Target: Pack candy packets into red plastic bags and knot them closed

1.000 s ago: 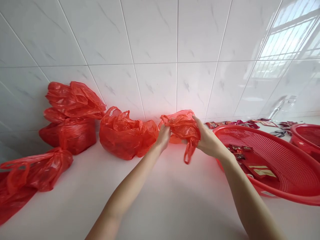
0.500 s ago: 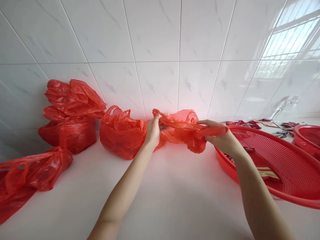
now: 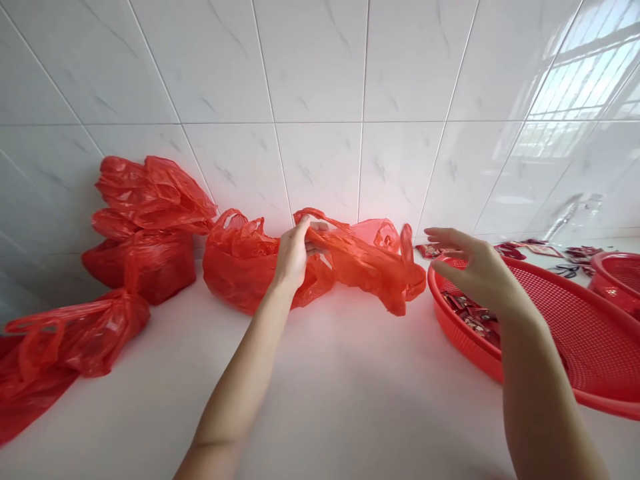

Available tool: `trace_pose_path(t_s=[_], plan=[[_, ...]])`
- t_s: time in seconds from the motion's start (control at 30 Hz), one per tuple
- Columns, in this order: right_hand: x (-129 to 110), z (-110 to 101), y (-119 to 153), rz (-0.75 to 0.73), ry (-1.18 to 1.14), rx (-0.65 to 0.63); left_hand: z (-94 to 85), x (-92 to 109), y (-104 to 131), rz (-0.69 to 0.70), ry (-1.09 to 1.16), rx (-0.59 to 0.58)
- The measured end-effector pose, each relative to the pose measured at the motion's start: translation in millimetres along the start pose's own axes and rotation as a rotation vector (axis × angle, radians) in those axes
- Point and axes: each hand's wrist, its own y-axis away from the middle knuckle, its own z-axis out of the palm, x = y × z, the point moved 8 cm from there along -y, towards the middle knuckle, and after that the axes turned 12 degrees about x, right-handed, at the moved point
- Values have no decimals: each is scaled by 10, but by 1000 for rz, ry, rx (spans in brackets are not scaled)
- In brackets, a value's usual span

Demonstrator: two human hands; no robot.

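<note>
My left hand [image 3: 296,250] grips one end of a thin red plastic bag [image 3: 367,267], which stretches out to the right above the white counter. Its far end, with a loop of handle, hangs loose. Just beyond that end is my right hand [image 3: 467,263], fingers apart and holding nothing, over the near-left rim of a red mesh basket [image 3: 595,340]. Small dark red packets [image 3: 473,317] lie inside the basket, partly hidden by my right forearm. A fuller red plastic bag [image 3: 237,273] sits against the wall, left of my left hand.
More red bags [image 3: 150,227] are piled at the left, with a tied one [image 3: 107,333] nearer me. A second red basket [image 3: 620,277] stands at the far right, near scissors [image 3: 566,270] and a clear plastic bottle [image 3: 575,217]. White tiled wall [image 3: 320,160] backs the counter.
My right hand has let go of the red bag and moved right, over the basket's rim. The bag's right end now droops. My left hand keeps its hold and has shifted slightly left.
</note>
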Motion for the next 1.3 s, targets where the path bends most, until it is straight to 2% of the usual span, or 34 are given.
trace_pose_path(t_s=[0.07, 0.13, 0.23, 0.3, 0.4, 0.5, 0.57, 0.63, 0.7, 0.83, 0.9, 0.97, 1.07, 1.13, 1.23, 1.3], plan=[[-126, -76, 36, -31, -39, 66, 123, -41, 77, -20, -10, -91], [-276, -18, 97, -73, -118, 41, 240, -91, 166, -49, -13, -181], [-440, 310, 218, -131, -155, -144, 385, -153, 302, -88, -15, -301], [-432, 584, 292, -127, -74, -271, 428, -157, 356, -84, -11, -329], [-314, 958, 410, -96, 60, -478, 405, -122, 346, -57, -8, -294], [-218, 1258, 634, -135, 141, -804, 285, -59, 249, -23, -24, -201], [-138, 1367, 804, -159, 247, -1016, 177, -9, 172, -4, -39, -132], [-76, 1396, 891, -159, 364, -1111, 95, 25, 117, -7, -59, -106], [-75, 1372, 873, -163, 472, -1072, 59, 46, 96, -22, -97, -131], [-163, 1195, 737, -153, 700, -852, 78, 49, 155, -74, -249, -296], [-174, 1085, 695, -107, 796, -774, 75, 23, 212, -100, -392, -397], [-163, 1038, 687, -59, 789, -738, 36, -22, 265, -96, -618, -498], [-156, 1161, 714, -63, 597, -734, -41, -75, 325, -29, -942, -641], [-145, 1326, 754, -133, 518, -763, -69, -53, 339, 42, -1045, -656], [-113, 1591, 853, -238, 492, -847, 19, 102, 404, 236, -1032, -600], [-88, 1717, 921, -270, 486, -897, 211, 206, 584, 383, -897, -679]])
